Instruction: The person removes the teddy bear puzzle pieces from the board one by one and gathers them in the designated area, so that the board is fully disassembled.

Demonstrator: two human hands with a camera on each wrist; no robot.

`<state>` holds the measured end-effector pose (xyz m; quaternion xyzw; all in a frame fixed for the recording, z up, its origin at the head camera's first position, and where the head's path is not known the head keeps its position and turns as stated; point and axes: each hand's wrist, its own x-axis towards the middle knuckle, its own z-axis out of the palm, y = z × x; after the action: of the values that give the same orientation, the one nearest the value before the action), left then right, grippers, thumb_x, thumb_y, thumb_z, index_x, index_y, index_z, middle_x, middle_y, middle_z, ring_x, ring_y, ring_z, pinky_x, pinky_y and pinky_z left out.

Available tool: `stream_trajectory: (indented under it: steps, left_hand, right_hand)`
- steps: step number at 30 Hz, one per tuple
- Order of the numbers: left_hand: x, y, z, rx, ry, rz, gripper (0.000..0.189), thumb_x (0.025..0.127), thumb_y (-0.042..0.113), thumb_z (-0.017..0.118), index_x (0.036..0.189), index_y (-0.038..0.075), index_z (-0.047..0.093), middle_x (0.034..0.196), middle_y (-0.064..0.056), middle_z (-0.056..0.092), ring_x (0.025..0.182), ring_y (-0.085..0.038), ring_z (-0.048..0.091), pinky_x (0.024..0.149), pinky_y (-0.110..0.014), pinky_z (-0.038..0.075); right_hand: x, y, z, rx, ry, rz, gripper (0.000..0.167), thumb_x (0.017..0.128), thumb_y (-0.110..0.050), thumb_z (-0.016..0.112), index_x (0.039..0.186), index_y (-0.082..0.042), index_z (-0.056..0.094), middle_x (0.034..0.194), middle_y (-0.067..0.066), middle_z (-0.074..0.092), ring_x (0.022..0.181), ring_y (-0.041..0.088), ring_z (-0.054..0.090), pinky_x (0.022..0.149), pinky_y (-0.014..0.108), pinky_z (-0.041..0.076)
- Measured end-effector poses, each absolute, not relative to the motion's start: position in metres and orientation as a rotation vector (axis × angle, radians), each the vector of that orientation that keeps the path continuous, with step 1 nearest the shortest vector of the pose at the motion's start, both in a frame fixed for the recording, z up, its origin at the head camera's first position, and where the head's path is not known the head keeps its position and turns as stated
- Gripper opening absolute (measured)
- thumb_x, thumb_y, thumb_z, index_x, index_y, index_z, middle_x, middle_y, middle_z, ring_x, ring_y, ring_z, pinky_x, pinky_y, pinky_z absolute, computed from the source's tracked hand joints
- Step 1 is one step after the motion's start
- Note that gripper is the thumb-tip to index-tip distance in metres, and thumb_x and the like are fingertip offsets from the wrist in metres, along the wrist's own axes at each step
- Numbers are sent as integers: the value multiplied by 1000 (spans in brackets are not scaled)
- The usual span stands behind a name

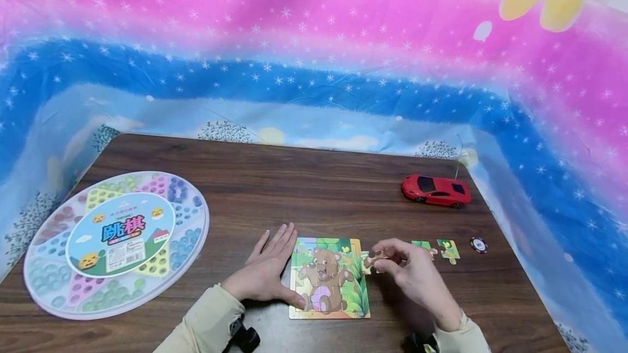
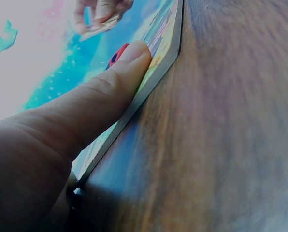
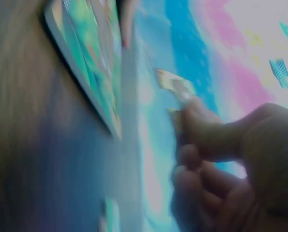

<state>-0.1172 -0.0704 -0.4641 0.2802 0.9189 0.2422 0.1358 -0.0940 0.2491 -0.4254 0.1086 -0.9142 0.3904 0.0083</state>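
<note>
A bear jigsaw puzzle [image 1: 333, 282] in a square tray lies on the table in front of me. My left hand [image 1: 269, 266] rests at its left side, fingers straight, with the thumb [image 2: 105, 92] laid on the tray's lower left edge. Just right of the tray, my right hand [image 1: 417, 274] pinches a jigsaw piece [image 1: 376, 260] with brown on it between thumb and fingers. The right wrist view is blurred, but the piece [image 3: 175, 83] shows raised above the table. Beyond that hand lie loose jigsaw pieces [image 1: 447, 249], partly hidden by it.
On the left stands a large round Chinese checkers box [image 1: 191, 244] with marbles under its clear cover. A red toy car [image 1: 436, 190] sits at the back right, and a poker chip [image 1: 478, 244] lies near the right edge. A patterned cloth [image 1: 314, 86] hangs around the wooden table [image 1: 275, 178].
</note>
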Motion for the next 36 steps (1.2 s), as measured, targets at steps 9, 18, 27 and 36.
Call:
stream_trajectory:
  steps: [9, 18, 27, 36]
  left_hand:
    - [-117, -71, -465, 803, 2658, 704, 136, 61, 76, 73, 155, 1, 9, 162, -12, -1, 148, -24, -6, 116, -49, -8]
    - [-117, -71, -464, 805, 2653, 720, 136, 61, 74, 73, 155, 1, 9, 162, -13, -1, 148, -25, -5, 116, -50, -8]
    - [-117, -70, -465, 811, 2670, 699, 137, 60, 75, 73, 155, 0, 9, 162, -13, 0, 148, -25, -4, 116, -49, -7]
    - [-116, -70, -464, 813, 2666, 703, 136, 61, 74, 74, 155, -1, 10, 162, -14, 0, 148, -26, -4, 116, -50, -7]
  right_hand:
    - [-94, 288, -421, 24, -3051, 1203, 19, 81, -12, 78, 91, -11, 62, 73, -3, 66, 66, 18, 63, 55, 28, 49]
    - [-94, 299, -425, -29, -3115, 1143, 20, 79, -13, 81, 85, -12, 62, 65, -1, 62, 58, 18, 58, 53, 28, 47]
    - [-94, 302, -427, -88, -3171, 1040, 23, 78, -25, 82, 79, -15, 62, 64, -2, 59, 57, 14, 54, 54, 28, 43]
    - [-94, 301, -431, -61, -3232, 887, 27, 75, -33, 83, 82, -17, 63, 69, -5, 55, 64, 13, 50, 64, 31, 38]
